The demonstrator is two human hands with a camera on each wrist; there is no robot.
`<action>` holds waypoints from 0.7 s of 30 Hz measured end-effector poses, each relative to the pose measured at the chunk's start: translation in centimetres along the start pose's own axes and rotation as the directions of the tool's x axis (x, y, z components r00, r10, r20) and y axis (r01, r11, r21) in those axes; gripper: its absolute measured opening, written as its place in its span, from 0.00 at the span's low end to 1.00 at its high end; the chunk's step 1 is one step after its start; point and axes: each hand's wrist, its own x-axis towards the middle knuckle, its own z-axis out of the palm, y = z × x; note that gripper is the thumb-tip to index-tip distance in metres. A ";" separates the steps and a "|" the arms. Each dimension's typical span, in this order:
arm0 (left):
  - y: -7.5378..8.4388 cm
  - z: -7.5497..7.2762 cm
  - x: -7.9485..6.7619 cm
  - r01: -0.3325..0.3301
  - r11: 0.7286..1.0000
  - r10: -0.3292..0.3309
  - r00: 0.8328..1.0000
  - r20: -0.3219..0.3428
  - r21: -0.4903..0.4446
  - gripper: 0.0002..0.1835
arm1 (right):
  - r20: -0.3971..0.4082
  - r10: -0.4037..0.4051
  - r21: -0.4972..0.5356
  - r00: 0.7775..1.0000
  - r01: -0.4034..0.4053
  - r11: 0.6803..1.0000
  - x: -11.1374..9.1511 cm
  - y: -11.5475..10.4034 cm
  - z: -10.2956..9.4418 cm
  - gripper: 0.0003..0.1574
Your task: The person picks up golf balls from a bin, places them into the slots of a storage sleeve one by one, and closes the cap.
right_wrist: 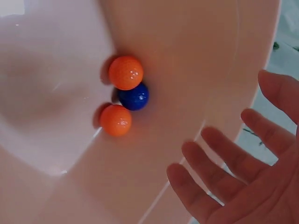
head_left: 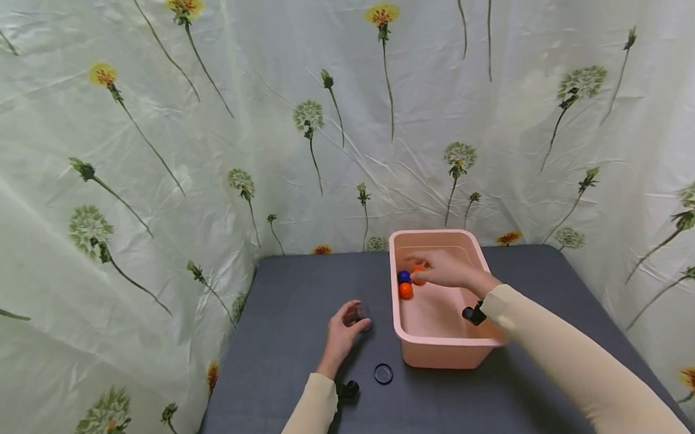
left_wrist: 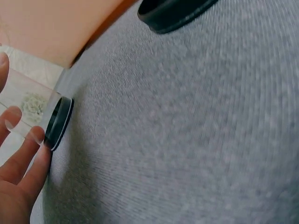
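My left hand [head_left: 341, 332] curls its thumb and fingers round a clear cylindrical container [head_left: 363, 313] left of the pink bin. In the left wrist view, the container's black base [left_wrist: 60, 123] stands on the grey surface, with fingertips against its see-through wall. My right hand [head_left: 446, 269] reaches over the bin [head_left: 440, 339], its fingers loosely spread and holding nothing. Inside, against one wall, lie a blue ball [right_wrist: 134, 96] and two orange balls [right_wrist: 126, 73], dimpled like golf balls. In the right wrist view there is a gap between the fingertips and these balls.
A round black lid [head_left: 383, 373] lies on the dark grey table [head_left: 304, 289], near the bin's front left corner. The bin's raised walls surround the balls. Behind the table hangs a white curtain [head_left: 275, 130] printed with dandelions.
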 end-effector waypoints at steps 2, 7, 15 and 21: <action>-0.1 0.0 0.0 0.001 1.000 -0.002 1.000 0.009 0.027 0.27 | 0.026 0.007 0.030 1.000 -0.008 1.000 0.5 0.4 0.2 0.33; 0.0 -0.1 0.0 0.003 0.997 -0.004 1.000 0.016 0.081 0.27 | 0.070 -0.010 0.051 0.997 0.006 0.999 1.8 1.6 0.8 0.27; 0.1 -0.3 -0.2 -0.011 0.996 0.011 1.000 0.005 0.090 0.26 | 0.099 -0.028 -0.032 0.995 0.031 0.999 4.0 2.9 2.1 0.23; 0.0 -0.3 -0.4 -0.010 0.996 0.008 1.000 0.014 0.093 0.26 | 0.146 0.028 -0.089 0.989 -0.015 0.996 5.0 3.1 2.8 0.25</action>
